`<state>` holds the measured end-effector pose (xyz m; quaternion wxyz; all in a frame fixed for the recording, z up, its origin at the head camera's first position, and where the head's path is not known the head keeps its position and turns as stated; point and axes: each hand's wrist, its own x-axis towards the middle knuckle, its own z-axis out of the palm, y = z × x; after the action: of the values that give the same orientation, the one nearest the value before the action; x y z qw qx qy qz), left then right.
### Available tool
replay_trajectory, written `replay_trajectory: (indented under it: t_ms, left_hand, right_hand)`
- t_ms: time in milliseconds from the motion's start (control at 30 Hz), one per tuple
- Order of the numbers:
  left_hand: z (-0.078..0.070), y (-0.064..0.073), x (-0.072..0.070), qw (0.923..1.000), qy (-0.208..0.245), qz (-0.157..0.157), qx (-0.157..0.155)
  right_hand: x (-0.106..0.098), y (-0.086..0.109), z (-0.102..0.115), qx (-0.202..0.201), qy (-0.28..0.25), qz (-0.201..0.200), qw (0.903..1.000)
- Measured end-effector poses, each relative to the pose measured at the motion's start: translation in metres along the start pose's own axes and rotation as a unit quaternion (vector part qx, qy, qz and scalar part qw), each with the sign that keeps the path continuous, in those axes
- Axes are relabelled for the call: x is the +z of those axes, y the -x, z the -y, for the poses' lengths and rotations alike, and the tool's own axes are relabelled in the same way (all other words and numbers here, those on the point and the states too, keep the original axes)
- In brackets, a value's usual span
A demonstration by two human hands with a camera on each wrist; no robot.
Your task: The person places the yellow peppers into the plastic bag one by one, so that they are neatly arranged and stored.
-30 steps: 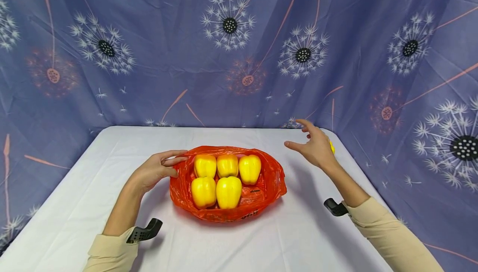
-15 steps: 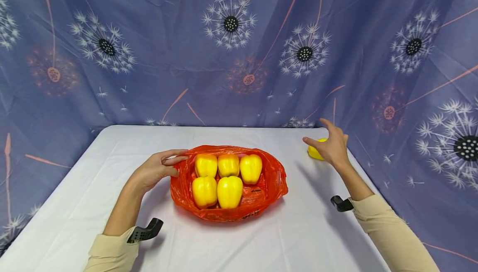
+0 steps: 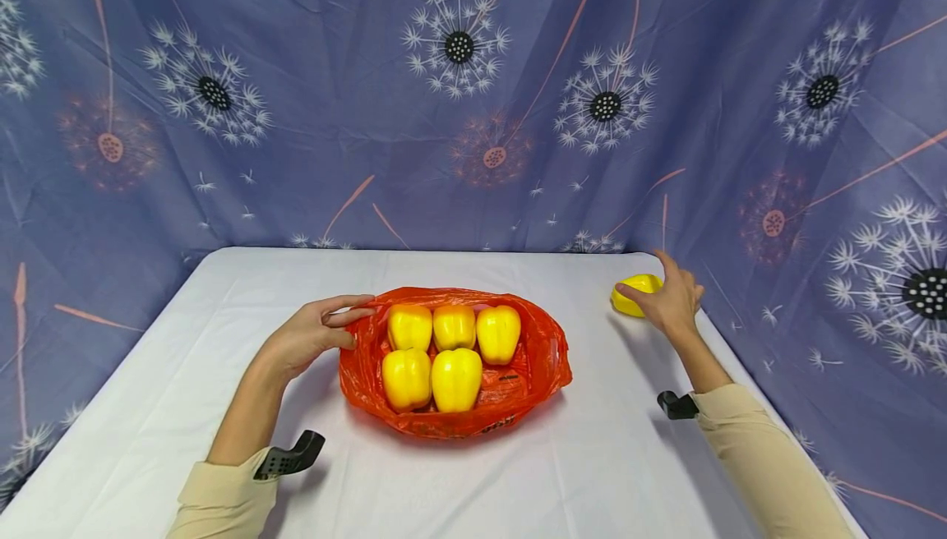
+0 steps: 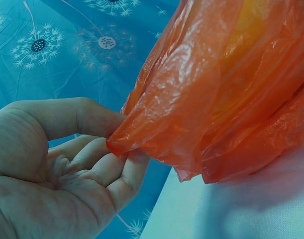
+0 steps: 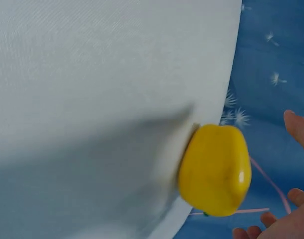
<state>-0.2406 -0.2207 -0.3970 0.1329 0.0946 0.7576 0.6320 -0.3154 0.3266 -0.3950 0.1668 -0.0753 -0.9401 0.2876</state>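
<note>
My left hand (image 3: 305, 338) pinches the rim of a red plastic bag (image 3: 546, 358); in the left wrist view the thumb lies over the bag's crumpled edge (image 4: 161, 129), with fingers behind it. Several yellow bell peppers (image 3: 455, 380) sit inside the wide-mouthed bag, in two rows. At the table's far right corner lies a single yellow bell pepper (image 3: 645, 283). My right hand (image 3: 675, 297) is beside it, thumb and fingers spread apart. In the right wrist view a gap shows between that pepper (image 5: 215, 169) and the fingers (image 5: 298, 130).
A white cloth covers the table (image 3: 444, 490). A blue curtain (image 3: 333, 71) with dandelion prints hangs along its back and sides. Small black devices (image 3: 290, 455) are strapped at both wrists over beige sleeves (image 3: 765, 449).
The right hand has moved right, past the single pepper to its right side, leaving more of that pepper visible. My left hand keeps its hold on the bag.
</note>
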Motion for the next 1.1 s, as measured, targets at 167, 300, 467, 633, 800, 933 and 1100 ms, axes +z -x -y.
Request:
replay_trajectory:
  t_ms: [167,300,467,633,800,933,1100]
  left_hand:
    - [0.001,-0.001,0.000,1.0000,0.002,0.001,-0.003]
    - [0.001,-0.001,0.000,1.0000,0.001,0.000,-0.006]
    - [0.000,-0.001,-0.001,0.9999,0.003,-0.003,-0.011]
    - [-0.001,0.000,-0.001,0.9999,0.006,-0.005,-0.011]
    - [-0.001,0.000,-0.001,0.9999,0.003,-0.005,-0.013]
    - [-0.001,-0.001,-0.001,0.9999,-0.002,-0.003,-0.011]
    - [0.000,-0.001,0.000,0.9999,0.001,-0.007,-0.013]
  right_hand:
    - [0.005,-0.002,-0.010,0.026,0.008,0.014,0.9995]
    - [0.009,-0.004,-0.017,0.047,0.012,0.022,0.9986]
    - [0.015,-0.006,-0.020,0.065,0.012,0.030,0.9974]
    - [0.020,-0.007,-0.020,0.071,0.013,0.030,0.9970]
    - [0.023,-0.006,-0.020,0.071,0.008,0.025,0.9972]
    - [0.025,-0.005,-0.021,0.071,0.010,0.023,0.9971]
    - [0.027,-0.006,-0.022,0.077,0.013,0.023,0.9967]
